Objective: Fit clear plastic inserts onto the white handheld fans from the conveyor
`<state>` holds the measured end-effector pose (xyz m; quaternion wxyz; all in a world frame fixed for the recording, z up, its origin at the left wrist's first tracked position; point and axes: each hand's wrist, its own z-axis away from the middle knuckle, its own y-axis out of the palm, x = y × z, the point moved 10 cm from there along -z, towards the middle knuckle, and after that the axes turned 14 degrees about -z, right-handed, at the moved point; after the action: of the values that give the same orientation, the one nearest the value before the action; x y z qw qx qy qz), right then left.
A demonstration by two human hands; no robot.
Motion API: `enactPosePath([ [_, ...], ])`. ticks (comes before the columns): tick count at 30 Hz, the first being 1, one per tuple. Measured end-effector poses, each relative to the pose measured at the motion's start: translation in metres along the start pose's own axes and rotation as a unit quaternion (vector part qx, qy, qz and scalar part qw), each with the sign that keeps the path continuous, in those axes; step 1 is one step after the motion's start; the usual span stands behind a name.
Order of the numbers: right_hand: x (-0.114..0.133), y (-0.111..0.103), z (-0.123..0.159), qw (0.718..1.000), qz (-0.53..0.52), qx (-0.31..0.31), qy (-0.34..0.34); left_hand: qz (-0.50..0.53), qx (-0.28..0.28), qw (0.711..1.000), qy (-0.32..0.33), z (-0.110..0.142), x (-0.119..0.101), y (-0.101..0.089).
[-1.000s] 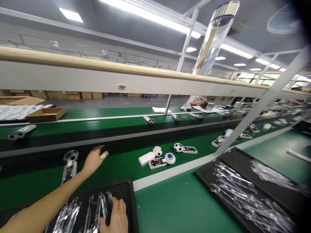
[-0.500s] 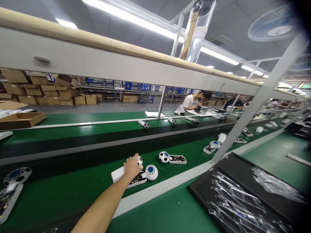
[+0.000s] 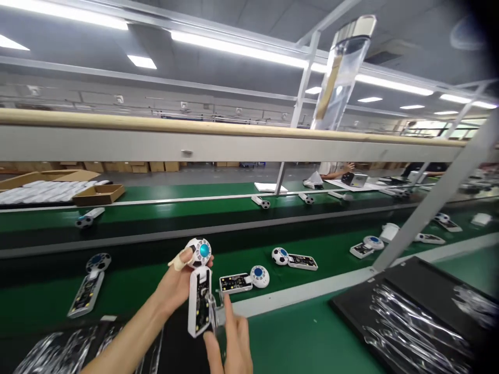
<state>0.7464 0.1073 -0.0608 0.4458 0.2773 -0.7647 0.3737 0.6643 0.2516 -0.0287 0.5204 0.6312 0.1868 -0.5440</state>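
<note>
My left hand (image 3: 180,278) grips a white handheld device (image 3: 192,306) with a football-patterned round head and a blue centre. A band wraps my left thumb. The device's handle is uncovered, so its dark circuit board shows, tilted toward me. At the handle's right edge, my right hand (image 3: 236,343) pinches a clear plastic piece (image 3: 217,306) between thumb and index finger; its exact shape is blurred. Just beyond my right hand lies another uncovered device (image 3: 237,282) on the green belt.
More uncovered devices (image 3: 302,261) lie along the belt, one (image 3: 86,293) at left. Black trays of clear plastic parts sit at right (image 3: 351,306) and lower left. A slanted white post (image 3: 429,208) and a crossbar (image 3: 234,149) frame the line. Across it, a person sits near a cardboard tray (image 3: 97,195).
My left hand has lifted a device off the belt and brought it nearer. My right hand has come into view with a clear plastic piece. The view has turned leftward and up.
</note>
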Motion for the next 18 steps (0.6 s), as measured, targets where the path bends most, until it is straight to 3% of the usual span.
enactPosePath([
  [4,0.061,0.019,0.004,0.999,0.021,-0.016,-0.046,0.108,-0.029,0.994,-0.005,0.055,-0.01,-0.007],
  [8,0.096,0.036,0.019,0.997,0.033,-0.011,-0.064,0.132,-0.044,0.99,-0.013,0.087,-0.029,-0.016],
  [15,0.106,0.053,0.042,0.998,-0.004,0.034,-0.057,0.159,-0.03,0.986,0.048,0.116,-0.065,-0.023],
  [18,0.107,0.054,0.041,0.994,-0.057,0.09,-0.028,0.09,-0.026,0.994,0.061,0.126,-0.067,-0.023],
])
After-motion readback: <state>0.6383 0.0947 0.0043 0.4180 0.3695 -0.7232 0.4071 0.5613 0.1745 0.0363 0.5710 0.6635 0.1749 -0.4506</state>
